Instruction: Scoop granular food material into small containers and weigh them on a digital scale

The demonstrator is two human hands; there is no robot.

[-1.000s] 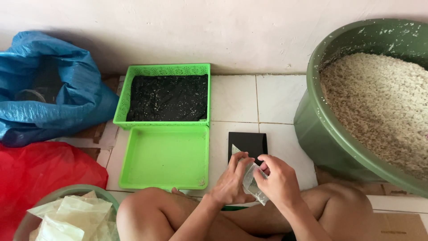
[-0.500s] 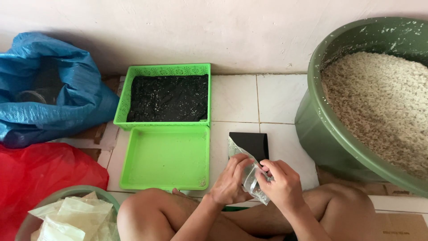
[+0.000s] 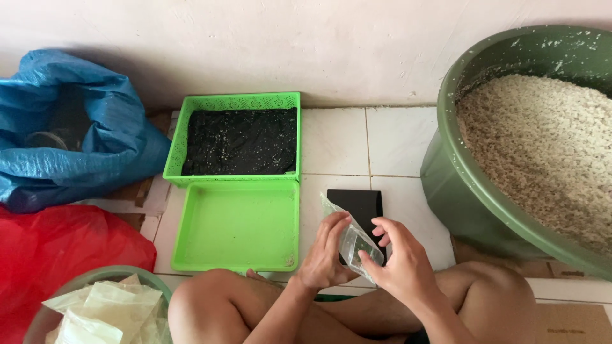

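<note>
My left hand (image 3: 325,251) and my right hand (image 3: 398,258) both hold a small clear plastic bag (image 3: 352,239) above my crossed legs. The left fingers pinch one side of the bag, the right thumb and fingers grip the other side. Just behind the bag a flat black rectangle (image 3: 360,204) lies on the white tiled floor.
An empty green tray (image 3: 237,224) sits left of my hands, behind it a green basket with a dark lining (image 3: 239,137). A big green tub of pale grain (image 3: 542,146) stands at right. At left lie a blue bag (image 3: 70,127), a red bag (image 3: 57,255) and a bowl of clear bags (image 3: 108,309).
Both hands have shifted the clear bag slightly and the fingers have worked along its edges; the bag now tilts further towards the left.
</note>
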